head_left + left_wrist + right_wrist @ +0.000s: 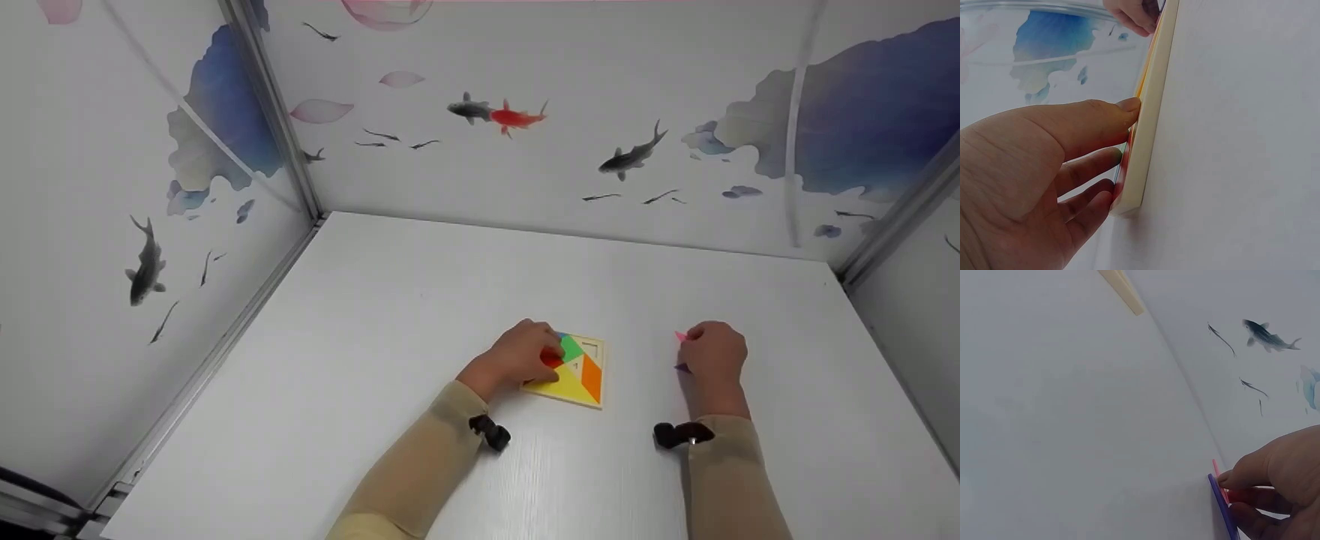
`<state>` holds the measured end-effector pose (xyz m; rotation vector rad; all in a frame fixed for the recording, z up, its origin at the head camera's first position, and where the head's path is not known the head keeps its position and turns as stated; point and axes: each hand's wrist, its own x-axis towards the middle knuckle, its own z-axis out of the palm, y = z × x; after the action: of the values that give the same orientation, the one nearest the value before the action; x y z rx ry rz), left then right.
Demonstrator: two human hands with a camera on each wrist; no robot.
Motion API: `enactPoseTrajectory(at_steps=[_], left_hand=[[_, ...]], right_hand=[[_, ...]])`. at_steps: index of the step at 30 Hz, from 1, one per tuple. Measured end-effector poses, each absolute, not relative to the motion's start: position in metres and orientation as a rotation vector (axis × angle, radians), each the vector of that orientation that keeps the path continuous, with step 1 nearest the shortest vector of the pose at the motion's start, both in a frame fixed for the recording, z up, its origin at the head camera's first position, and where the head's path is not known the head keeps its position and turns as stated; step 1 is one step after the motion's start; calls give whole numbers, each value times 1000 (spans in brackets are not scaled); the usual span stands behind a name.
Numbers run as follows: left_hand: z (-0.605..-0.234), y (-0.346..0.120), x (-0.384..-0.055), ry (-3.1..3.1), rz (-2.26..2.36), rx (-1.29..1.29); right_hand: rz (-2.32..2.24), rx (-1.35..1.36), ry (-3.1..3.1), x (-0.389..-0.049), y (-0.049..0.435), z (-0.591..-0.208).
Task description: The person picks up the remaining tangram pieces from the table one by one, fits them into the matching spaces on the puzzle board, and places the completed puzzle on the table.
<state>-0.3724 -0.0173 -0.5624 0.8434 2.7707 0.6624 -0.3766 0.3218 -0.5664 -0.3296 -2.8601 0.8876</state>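
Note:
A square tangram tray [601, 379] lies on the white table. It holds a yellow piece [564, 389], an orange piece [592, 377], a green piece [571, 349], a red piece [551, 360] and a partly hidden blue one. Over the tray's left side is my left hand [521, 352], thumb and fingertips spread and touching its top near the red piece. To the right of the tray, my right hand [716, 352] pinches a pink piece [1216, 468], its fingers curled. A purple piece [1222, 506] is beside the pink one, against the fingertips; the hand hides most of both.
Printed panels with fish and blue patches stand behind the white table [360, 300] and at its sides. A metal rail [217, 360] runs along the table's left edge. Each wrist wears a black camera mount [490, 433].

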Motion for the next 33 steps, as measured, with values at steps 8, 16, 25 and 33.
enactPoseTrajectory(at_steps=[8, 16, 25, 33], left_hand=[[-562, -19, -373, 2766, 665, 826], [-561, -18, -371, 2773, 661, 810], [-562, -16, -368, 2764, 686, 796], [-565, -17, -373, 2783, 663, 847]], right_hand=[[786, -314, -2883, -379, 315, -568], [604, -178, -2973, -381, 312, -562], [565, -168, -3035, -375, 313, -553], [548, -193, -3095, -373, 308, -549]])
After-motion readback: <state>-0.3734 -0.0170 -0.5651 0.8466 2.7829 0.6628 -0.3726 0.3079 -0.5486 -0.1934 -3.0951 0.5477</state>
